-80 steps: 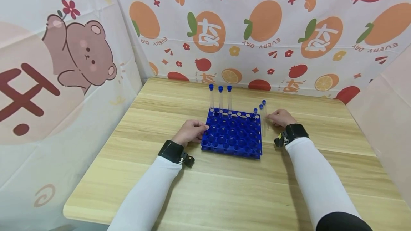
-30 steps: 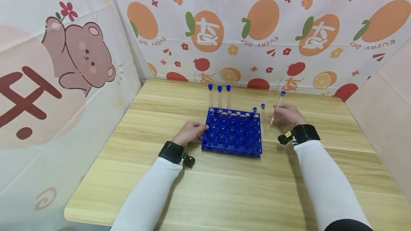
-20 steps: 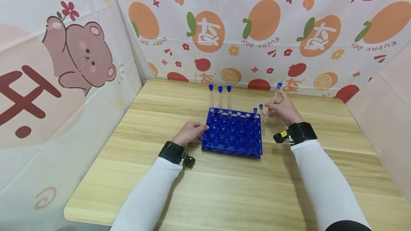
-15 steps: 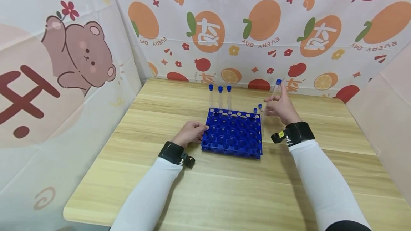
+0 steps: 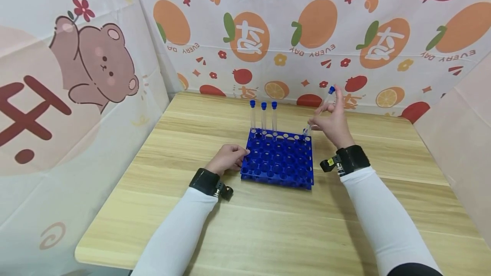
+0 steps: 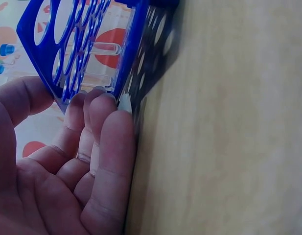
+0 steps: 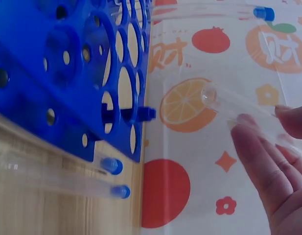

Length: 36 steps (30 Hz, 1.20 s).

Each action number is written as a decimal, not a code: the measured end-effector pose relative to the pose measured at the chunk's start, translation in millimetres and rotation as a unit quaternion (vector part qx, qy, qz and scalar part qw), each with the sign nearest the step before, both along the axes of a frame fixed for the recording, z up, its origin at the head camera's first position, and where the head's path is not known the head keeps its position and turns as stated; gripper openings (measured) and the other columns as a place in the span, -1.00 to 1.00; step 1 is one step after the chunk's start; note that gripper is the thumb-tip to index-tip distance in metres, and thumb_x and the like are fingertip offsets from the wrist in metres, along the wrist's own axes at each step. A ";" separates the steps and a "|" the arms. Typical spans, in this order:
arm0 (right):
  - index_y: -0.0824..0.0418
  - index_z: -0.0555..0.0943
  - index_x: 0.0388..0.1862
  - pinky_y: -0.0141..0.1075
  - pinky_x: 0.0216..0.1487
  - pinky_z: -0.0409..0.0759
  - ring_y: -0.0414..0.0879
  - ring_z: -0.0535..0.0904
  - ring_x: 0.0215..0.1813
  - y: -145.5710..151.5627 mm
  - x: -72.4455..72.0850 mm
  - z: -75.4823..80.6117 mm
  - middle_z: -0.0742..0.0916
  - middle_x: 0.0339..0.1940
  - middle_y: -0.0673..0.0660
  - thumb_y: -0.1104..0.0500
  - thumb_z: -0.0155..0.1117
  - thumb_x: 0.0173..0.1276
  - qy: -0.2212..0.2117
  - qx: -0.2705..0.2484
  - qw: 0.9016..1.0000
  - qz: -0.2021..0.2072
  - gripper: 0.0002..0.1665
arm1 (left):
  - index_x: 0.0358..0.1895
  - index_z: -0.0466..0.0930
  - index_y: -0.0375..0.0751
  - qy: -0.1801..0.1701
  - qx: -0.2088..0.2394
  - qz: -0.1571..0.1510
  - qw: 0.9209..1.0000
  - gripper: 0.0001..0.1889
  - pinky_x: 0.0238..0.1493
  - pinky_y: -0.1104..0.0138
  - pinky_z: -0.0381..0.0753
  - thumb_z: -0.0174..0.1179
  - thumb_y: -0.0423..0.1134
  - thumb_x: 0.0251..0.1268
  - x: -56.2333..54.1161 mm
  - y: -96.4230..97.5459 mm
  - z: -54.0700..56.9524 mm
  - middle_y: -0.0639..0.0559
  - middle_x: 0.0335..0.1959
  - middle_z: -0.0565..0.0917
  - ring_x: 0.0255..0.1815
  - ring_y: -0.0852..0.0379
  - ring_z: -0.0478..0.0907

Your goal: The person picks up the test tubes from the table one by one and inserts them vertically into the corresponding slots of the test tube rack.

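Note:
My left hand (image 5: 227,158) grips the left edge of a blue test tube rack (image 5: 278,161); in the left wrist view, the thumb and fingers (image 6: 114,147) meet at its corner. Above the rack's back right corner, my right hand (image 5: 333,122) pinches a clear test tube (image 5: 324,103). That tube tilts, its blue cap up to the right beside the extended index finger. The right wrist view shows its rounded bottom end apart from the rack. Three capped test tubes (image 5: 264,118) stand in the back row at the left.
Two more capped test tubes (image 7: 58,178) lie on the wooden table (image 5: 253,233) along the rack's right side, one partly hidden by the rack. A printed cloth (image 5: 284,67) hangs behind the table's back edge.
My right hand has picked up a test tube from the table right of the rack, turned it cap up, and moved it left over the rack's corner. The left hand stays put.

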State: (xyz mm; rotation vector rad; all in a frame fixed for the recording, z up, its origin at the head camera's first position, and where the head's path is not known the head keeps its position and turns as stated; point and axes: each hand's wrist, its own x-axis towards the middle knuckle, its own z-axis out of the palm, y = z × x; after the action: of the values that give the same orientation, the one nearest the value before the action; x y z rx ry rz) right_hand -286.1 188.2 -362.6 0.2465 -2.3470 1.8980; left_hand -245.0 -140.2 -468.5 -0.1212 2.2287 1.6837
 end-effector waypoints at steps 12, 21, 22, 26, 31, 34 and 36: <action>-0.19 0.02 0.52 -0.26 -0.27 0.73 0.13 0.74 -0.37 -21.0 0.1 3.6 0.62 -0.22 0.32 0.45 0.35 0.23 0.078 0.002 0.997 0.009 0.08 | -0.20 0.63 -0.28 0.000 0.006 -0.001 1.000 -0.74 -0.38 0.31 0.70 0.22 -0.11 0.34 2.1 -0.7 2.9 0.05 -0.47 0.52 -0.45 0.15 0.51; 0.11 0.17 0.42 -0.35 -0.24 0.72 -0.08 0.75 -0.28 -28.8 -9.6 -10.9 0.63 -0.10 0.34 0.42 0.34 0.26 0.113 0.003 0.994 0.010 -0.16 | -0.18 0.63 -0.29 -0.003 0.007 -0.001 1.000 -0.74 -0.37 0.30 0.71 0.22 -0.11 0.33 3.2 -1.2 4.3 0.04 -0.46 0.53 -0.44 0.14 0.51; 0.13 0.18 0.40 -0.36 -0.24 0.72 -0.11 0.75 -0.29 -29.4 -10.8 -13.0 0.63 -0.09 0.33 0.41 0.34 0.26 0.117 0.004 0.993 0.007 -0.18 | -0.18 0.63 -0.29 -0.003 0.006 -0.001 1.000 -0.74 -0.37 0.30 0.71 0.23 -0.11 0.33 3.3 -1.1 4.4 0.03 -0.46 0.53 -0.43 0.14 0.51; 0.19 0.26 0.34 -0.42 -0.22 0.70 -0.17 0.73 -0.30 -32.7 -13.7 -17.1 0.66 -0.09 0.33 0.35 0.34 0.29 0.146 0.022 0.989 -0.005 -0.30 | -0.18 0.64 -0.28 0.000 0.002 -0.001 1.000 -0.73 -0.37 0.30 0.71 0.22 -0.11 0.33 3.6 -0.5 5.5 0.03 -0.45 0.54 -0.44 0.14 0.51; 0.24 0.39 0.25 -0.49 -0.23 0.67 -0.20 0.72 -0.30 -35.8 -13.5 -16.5 0.73 -0.13 0.27 0.25 0.35 0.31 0.177 0.064 0.982 -0.028 -0.44 | -0.18 0.64 -0.28 0.001 -0.003 -0.003 1.000 -0.73 -0.37 0.30 0.72 0.22 -0.10 0.34 3.5 -0.2 6.4 0.03 -0.45 0.54 -0.43 0.14 0.52; 0.27 0.47 0.19 -0.51 -0.21 0.66 -0.19 0.72 -0.27 -37.5 -12.9 -15.3 0.75 -0.14 0.24 0.22 0.36 0.31 0.183 0.077 0.979 -0.037 -0.50 | -0.18 0.64 -0.28 0.000 -0.004 -0.002 1.000 -0.73 -0.37 0.30 0.72 0.22 -0.10 0.34 3.3 -0.3 6.2 0.03 -0.45 0.54 -0.43 0.14 0.52; 0.29 0.50 0.16 -0.51 -0.21 0.66 -0.17 0.72 -0.25 -38.9 -13.0 -14.6 0.76 -0.14 0.23 0.20 0.36 0.31 0.186 0.082 0.978 -0.041 -0.53 | -0.18 0.64 -0.28 0.000 -0.004 -0.002 1.000 -0.73 -0.37 0.30 0.71 0.22 -0.10 0.34 3.2 -0.3 5.9 0.03 -0.45 0.54 -0.43 0.14 0.52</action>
State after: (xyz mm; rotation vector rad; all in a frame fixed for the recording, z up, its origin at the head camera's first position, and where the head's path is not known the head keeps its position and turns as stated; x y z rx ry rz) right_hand -299.1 149.4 -377.2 0.4677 -2.2178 1.4712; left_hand -241.8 -140.5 -462.6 -0.1193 2.2339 1.6737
